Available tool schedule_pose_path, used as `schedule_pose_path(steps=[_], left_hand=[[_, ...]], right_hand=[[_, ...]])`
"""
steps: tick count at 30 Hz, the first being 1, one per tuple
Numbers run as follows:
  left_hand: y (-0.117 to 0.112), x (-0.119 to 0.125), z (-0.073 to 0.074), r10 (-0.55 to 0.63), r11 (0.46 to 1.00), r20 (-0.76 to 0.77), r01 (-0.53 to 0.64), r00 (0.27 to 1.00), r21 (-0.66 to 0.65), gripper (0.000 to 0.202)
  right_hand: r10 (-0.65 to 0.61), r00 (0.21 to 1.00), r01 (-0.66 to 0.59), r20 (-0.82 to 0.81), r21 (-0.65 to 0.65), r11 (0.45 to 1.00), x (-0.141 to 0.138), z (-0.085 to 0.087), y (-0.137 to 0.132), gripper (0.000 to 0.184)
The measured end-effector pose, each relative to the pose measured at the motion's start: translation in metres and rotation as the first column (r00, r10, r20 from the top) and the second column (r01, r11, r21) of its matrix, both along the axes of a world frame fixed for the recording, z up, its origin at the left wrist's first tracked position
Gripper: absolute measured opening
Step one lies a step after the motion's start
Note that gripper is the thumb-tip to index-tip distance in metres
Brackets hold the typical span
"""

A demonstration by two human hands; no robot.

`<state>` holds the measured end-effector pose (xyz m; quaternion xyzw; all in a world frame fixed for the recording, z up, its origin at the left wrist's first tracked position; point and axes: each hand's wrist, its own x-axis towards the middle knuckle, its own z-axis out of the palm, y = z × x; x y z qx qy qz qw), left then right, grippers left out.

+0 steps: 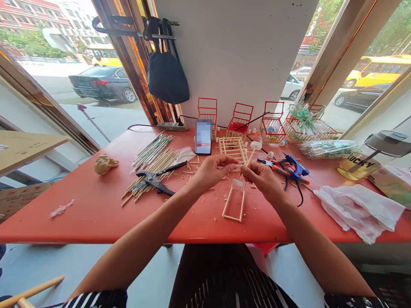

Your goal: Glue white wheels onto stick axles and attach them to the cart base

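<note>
My right hand point(261, 176) pinches a thin wooden stick point(251, 156), which tilts upward with a round white piece point(256, 146) at its top end. Close by on the left, my left hand point(215, 169) has its thumb and fingertips drawn together; whatever lies between them is too small to tell. Below both hands, a narrow rectangular stick frame point(243, 201) lies on the red table, with a whitish piece point(238, 182) at its far end. Just beyond my fingers stands a small slatted stick basket point(231, 146), partly hidden by the hands.
Pliers-like cutters point(154, 179) rest on a pile of sticks point(160, 164) at left. A phone point(203, 137) stands behind. Several red-framed miniature carts point(240, 122) line the wall. A blue glue gun point(297, 167), a plastic bag point(359, 207) and a drink jug point(356, 164) are at right.
</note>
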<state>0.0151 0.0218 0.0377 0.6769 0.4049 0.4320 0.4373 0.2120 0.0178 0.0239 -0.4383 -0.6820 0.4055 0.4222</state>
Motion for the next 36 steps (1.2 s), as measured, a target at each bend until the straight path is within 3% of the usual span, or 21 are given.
schedule_pose_path(steps=[4, 7, 13, 18, 24, 30, 33, 36], left_hand=[[-0.004, 0.016, 0.018, -0.02, 0.99, -0.238, 0.052, 0.971, 0.129, 0.025], [-0.004, 0.028, 0.023, 0.047, 0.968, -0.351, 0.044, 0.935, 0.247, 0.02], [0.011, 0.046, 0.022, 0.124, 0.968, -0.345, -0.036, 0.931, 0.25, 0.02], [0.019, 0.054, 0.024, 0.157, 0.973, -0.326, -0.089, 0.932, 0.212, 0.016], [0.017, 0.041, 0.035, 0.179, 0.97, -0.363, -0.103, 0.914, 0.219, 0.014], [0.01, 0.015, 0.052, 0.274, 0.948, -0.493, -0.144, 0.826, 0.285, 0.012], [0.01, 0.008, 0.055, 0.26, 0.948, -0.544, -0.104, 0.798, 0.301, 0.011], [0.019, 0.004, 0.058, 0.281, 0.926, -0.603, -0.045, 0.747, 0.375, 0.012]], right_hand=[[-0.086, 0.996, 0.085, 0.016, 0.043, 0.995, 0.0, -0.004, 0.001, 0.058], [-0.164, 0.986, 0.163, 0.019, 0.065, 0.985, 0.001, -0.009, 0.004, 0.055], [-0.328, 0.944, 0.321, 0.035, 0.12, 0.939, 0.004, -0.016, 0.009, 0.046], [-0.344, 0.937, 0.329, 0.057, 0.179, 0.927, 0.003, -0.015, 0.007, 0.038], [-0.27, 0.96, 0.249, 0.076, 0.219, 0.944, 0.007, -0.005, 0.003, 0.044], [-0.336, 0.94, 0.339, -0.053, 0.225, 0.913, 0.024, 0.009, 0.006, 0.053], [-0.306, 0.937, 0.335, -0.167, 0.186, 0.924, 0.027, 0.01, 0.008, 0.052], [-0.263, 0.952, 0.293, -0.159, 0.205, 0.934, 0.025, 0.009, 0.008, 0.049]])
